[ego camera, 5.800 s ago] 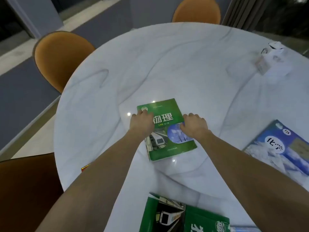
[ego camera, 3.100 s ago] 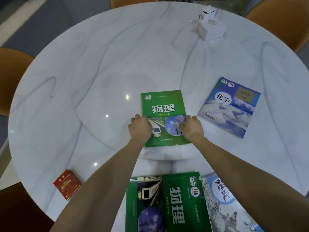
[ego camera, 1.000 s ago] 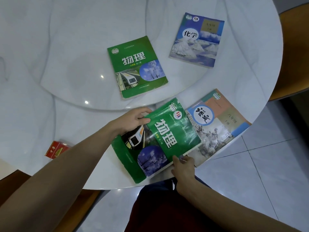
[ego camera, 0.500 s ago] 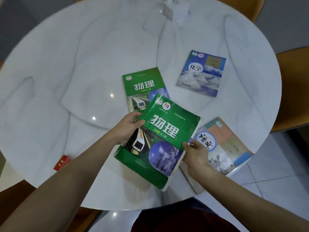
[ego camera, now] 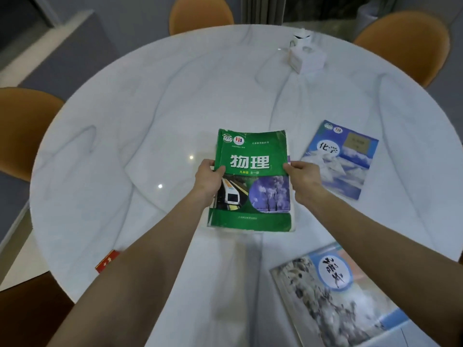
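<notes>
A thick green textbook (ego camera: 253, 156) with a train and a tree on its cover sits squarely over the middle of the round white marble table (ego camera: 175, 101). It covers the thinner green textbook, of which only a sliver may show at the right edge. My left hand (ego camera: 209, 175) grips the thick book's left edge, thumb on the cover. My right hand (ego camera: 303, 176) grips its right edge the same way. Whether the book rests fully on the one below or hangs just above it, I cannot tell.
A blue chemistry textbook (ego camera: 345, 159) lies to the right. A pale language textbook (ego camera: 338, 296) lies at the near right edge. A small red box (ego camera: 107, 261) sits at the near left. A white tissue box (ego camera: 304, 56) stands far right. Orange chairs (ego camera: 25, 126) ring the table.
Both hands lifted the thick green textbook from the near table edge, carried it forward and straightened it over the thinner green one, which is now covered.
</notes>
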`<state>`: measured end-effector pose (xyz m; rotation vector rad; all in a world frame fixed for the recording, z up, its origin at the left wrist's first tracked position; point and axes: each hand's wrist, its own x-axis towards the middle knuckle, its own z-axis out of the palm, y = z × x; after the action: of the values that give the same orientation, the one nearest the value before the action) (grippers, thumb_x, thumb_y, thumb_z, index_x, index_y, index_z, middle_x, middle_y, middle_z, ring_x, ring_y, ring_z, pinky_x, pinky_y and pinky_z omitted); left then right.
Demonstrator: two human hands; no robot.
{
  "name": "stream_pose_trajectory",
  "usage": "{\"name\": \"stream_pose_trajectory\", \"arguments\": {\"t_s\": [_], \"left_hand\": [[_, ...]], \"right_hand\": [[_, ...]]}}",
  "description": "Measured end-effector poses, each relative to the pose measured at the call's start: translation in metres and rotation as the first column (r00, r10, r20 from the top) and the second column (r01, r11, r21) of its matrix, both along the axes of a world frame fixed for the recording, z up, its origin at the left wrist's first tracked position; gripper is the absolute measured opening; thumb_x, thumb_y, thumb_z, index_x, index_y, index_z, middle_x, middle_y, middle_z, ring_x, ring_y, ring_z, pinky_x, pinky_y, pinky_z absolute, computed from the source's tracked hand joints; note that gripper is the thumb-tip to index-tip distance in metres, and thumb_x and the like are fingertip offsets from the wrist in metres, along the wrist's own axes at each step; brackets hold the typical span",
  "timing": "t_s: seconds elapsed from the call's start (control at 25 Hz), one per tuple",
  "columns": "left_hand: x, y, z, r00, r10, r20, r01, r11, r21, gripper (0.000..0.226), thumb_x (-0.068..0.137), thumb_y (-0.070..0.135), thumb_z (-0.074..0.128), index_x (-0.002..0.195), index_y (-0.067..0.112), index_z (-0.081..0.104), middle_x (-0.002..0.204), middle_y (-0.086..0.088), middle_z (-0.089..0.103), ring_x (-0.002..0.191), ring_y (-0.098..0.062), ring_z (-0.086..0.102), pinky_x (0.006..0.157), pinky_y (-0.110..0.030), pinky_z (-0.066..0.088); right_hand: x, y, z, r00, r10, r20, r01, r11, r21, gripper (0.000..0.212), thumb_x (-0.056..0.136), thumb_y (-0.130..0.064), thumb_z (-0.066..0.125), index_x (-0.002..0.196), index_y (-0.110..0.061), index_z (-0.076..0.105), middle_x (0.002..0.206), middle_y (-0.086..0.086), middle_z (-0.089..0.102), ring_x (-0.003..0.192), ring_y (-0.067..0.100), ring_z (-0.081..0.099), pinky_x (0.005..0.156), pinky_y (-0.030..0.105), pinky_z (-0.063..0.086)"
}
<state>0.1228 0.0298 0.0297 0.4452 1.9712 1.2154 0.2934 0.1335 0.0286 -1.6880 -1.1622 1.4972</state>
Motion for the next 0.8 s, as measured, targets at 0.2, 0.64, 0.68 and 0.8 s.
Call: {"name": "stream_pose_trajectory", "arguments": {"t_s": [0.2, 0.64, 0.68, 0.8], "left_hand": [[-0.009, 0.036, -0.016, 0.997, 0.075, -0.017, -0.076, 0.995, -0.060, 0.030, 0.097, 0.014, 0.050, 0.125, 0.003, 0.045, 0.124, -0.017, 0.059, 0.092, -0.022, 0.055, 0.079, -0.033, 0.045], [-0.029, 0.059, -0.057, 0.976, -0.056, -0.211, 0.005, 0.972, -0.237, 0.027, 0.096, 0.010, 0.046, 0.118, -0.001, 0.058, 0.116, -0.021, 0.066, 0.103, -0.034, 0.064, 0.089, -0.044, 0.055], [-0.029, 0.059, -0.061, 0.967, -0.079, -0.241, 0.015, 0.966, -0.257, 0.026, 0.096, 0.009, 0.046, 0.115, -0.001, 0.060, 0.115, -0.021, 0.067, 0.102, -0.035, 0.065, 0.088, -0.043, 0.055], [-0.027, 0.057, -0.069, 0.929, -0.155, -0.336, 0.038, 0.943, -0.330, 0.025, 0.097, 0.009, 0.045, 0.110, -0.002, 0.063, 0.115, -0.021, 0.065, 0.102, -0.034, 0.063, 0.084, -0.036, 0.053]], "right_hand": [[-0.033, 0.044, -0.013, 0.995, 0.071, 0.074, -0.074, 0.997, 0.033, 0.029, 0.091, -0.006, 0.060, 0.117, 0.004, 0.064, 0.118, 0.021, 0.067, 0.107, 0.034, 0.064, 0.099, 0.040, 0.052], [-0.060, 0.076, -0.052, 0.909, 0.198, 0.366, -0.243, 0.967, 0.078, 0.028, 0.094, -0.002, 0.046, 0.111, 0.005, 0.067, 0.115, 0.023, 0.068, 0.108, 0.036, 0.063, 0.092, 0.036, 0.051], [-0.059, 0.075, -0.054, 0.892, 0.213, 0.400, -0.267, 0.960, 0.084, 0.029, 0.094, -0.001, 0.045, 0.110, 0.007, 0.067, 0.113, 0.025, 0.068, 0.107, 0.036, 0.063, 0.089, 0.035, 0.052], [-0.056, 0.073, -0.061, 0.823, 0.267, 0.501, -0.353, 0.932, 0.084, 0.030, 0.094, 0.000, 0.042, 0.109, 0.011, 0.065, 0.111, 0.027, 0.068, 0.105, 0.037, 0.063, 0.090, 0.037, 0.052]]}}
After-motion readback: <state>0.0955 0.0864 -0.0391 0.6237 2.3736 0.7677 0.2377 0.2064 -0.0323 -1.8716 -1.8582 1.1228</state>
